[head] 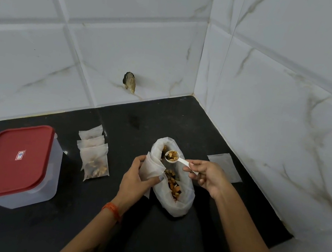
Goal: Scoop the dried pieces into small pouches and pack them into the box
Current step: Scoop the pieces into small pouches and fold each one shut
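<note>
Your left hand (134, 178) grips an empty small pouch (151, 169) against the big bag (173, 191) of dried pieces (172, 183) at centre. Your right hand (207, 177), at 3 o'clock of the bag, pinches a white scoop (174, 158) loaded with pieces above the bag's mouth. Three filled pouches (94, 156) lie at 9 o'clock; the red-lidded box (13, 163) stands farther left, closed. A flat pouch (224, 166) lies at 2 o'clock.
</note>
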Demonstrator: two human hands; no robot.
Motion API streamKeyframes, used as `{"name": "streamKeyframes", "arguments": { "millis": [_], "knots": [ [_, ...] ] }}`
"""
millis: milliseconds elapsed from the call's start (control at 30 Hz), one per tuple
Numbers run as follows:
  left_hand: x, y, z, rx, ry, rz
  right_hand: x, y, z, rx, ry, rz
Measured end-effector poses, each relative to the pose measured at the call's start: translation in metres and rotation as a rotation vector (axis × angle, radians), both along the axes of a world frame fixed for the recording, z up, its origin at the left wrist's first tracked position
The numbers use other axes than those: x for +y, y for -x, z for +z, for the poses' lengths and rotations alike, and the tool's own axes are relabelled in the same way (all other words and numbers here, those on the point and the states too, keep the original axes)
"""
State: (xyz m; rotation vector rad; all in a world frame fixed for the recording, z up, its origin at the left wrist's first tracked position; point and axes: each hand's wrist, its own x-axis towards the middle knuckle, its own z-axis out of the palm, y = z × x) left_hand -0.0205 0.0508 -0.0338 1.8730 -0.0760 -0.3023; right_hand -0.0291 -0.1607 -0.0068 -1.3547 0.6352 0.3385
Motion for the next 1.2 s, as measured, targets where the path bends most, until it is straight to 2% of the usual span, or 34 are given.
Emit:
{"name": "streamKeyframes", "arguments": {
  "millis": [133, 233, 333, 467, 533, 833, 1033, 1100, 1200],
  "knots": [
    [-0.001, 0.001, 0.004, -0.022, 0.013, -0.008, 0.005, 0.006, 0.016, -0.097, -0.004, 0.046],
    [-0.002, 0.002, 0.005, -0.047, 0.018, -0.014, 0.012, 0.01, 0.027, -0.153, 0.072, 0.121],
    [-0.002, 0.003, 0.007, -0.07, 0.014, -0.017, 0.018, 0.012, 0.031, -0.221, 0.275, 0.222],
    [-0.003, 0.004, 0.01, -0.095, 0.002, -0.019, 0.025, 0.011, 0.022, -0.495, 0.78, 0.411],
    [-0.004, 0.004, 0.01, -0.096, 0.005, -0.019, 0.027, 0.011, 0.021, -0.539, 0.883, 0.418],
    [-0.002, 0.004, 0.012, -0.088, 0.006, -0.004, 0.025, 0.008, 0.008, -0.606, 0.833, 0.239],
    [-0.002, 0.003, 0.012, -0.08, 0.013, 0.0, 0.026, 0.007, 0.008, -0.604, 0.764, 0.22],
    [-0.002, 0.003, 0.012, -0.079, 0.018, 0.004, 0.026, 0.008, 0.011, -0.584, 0.668, 0.223],
    [-0.002, 0.002, 0.011, -0.066, 0.026, 0.023, 0.024, 0.009, 0.014, -0.508, 0.373, 0.096]
  ]
}}
